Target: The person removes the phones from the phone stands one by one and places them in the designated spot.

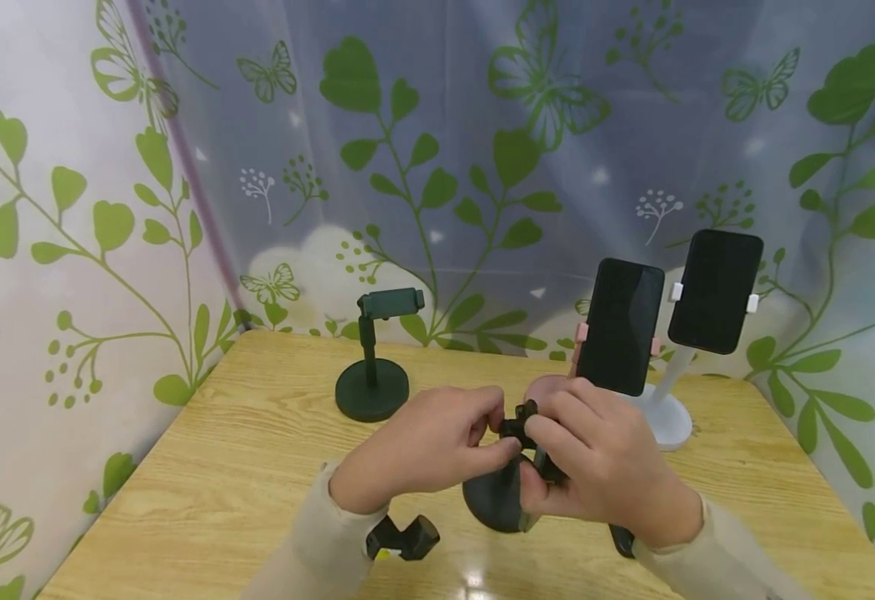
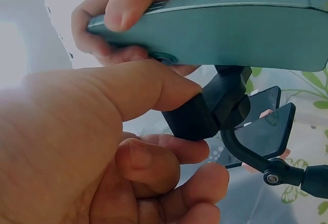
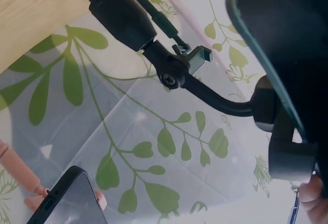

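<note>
My left hand (image 1: 437,442) pinches the black clamp (image 2: 189,119) of a phone stand between thumb and fingers. Above that clamp, in the left wrist view, my right hand (image 1: 602,467) grips a teal-edged phone (image 2: 215,34) along its side. The phone lies against the clamp; whether the clamp holds it I cannot tell. A curved arm (image 3: 218,101) joins the clamp to the stand's jointed pole (image 3: 123,16). Below my hands in the head view, the stand's round dark base (image 1: 490,500) rests on the table. The right wrist view does not show my right fingers.
Behind my left hand stands a dark green phone stand (image 1: 372,392) with a folded-over holder. At the right, a pink stand holds a black phone (image 1: 621,325), and a white stand (image 1: 666,417) holds another phone (image 1: 717,292). Patterned fabric (image 1: 452,167) hangs behind the wooden table (image 1: 205,492).
</note>
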A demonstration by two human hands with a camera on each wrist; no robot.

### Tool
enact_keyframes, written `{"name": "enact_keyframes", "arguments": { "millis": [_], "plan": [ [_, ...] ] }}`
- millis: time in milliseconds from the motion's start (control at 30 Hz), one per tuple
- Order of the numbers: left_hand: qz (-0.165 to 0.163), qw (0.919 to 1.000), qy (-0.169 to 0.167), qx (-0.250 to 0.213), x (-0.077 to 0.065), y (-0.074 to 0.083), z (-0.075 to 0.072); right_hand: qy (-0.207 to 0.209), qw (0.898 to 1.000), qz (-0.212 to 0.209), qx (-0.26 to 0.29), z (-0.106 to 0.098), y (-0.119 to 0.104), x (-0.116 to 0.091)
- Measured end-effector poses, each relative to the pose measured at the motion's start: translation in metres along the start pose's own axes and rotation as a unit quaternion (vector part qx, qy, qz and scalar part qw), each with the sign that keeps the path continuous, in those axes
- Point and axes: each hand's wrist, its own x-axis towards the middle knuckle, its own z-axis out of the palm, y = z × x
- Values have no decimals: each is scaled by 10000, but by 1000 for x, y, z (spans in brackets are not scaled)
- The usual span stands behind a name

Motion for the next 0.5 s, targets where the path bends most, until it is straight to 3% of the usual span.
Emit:
{"name": "enact_keyframes", "arguments": {
  "millis": [333,500],
  "plan": [
    [-88,9998,-88,-177,0,-1,0,918,9951,-327,154,-3,-3,6],
    [-153,9996,-57,-231,0,-2,-1,1521,9877,-331,178,-9,-4,5]
  ]
}}
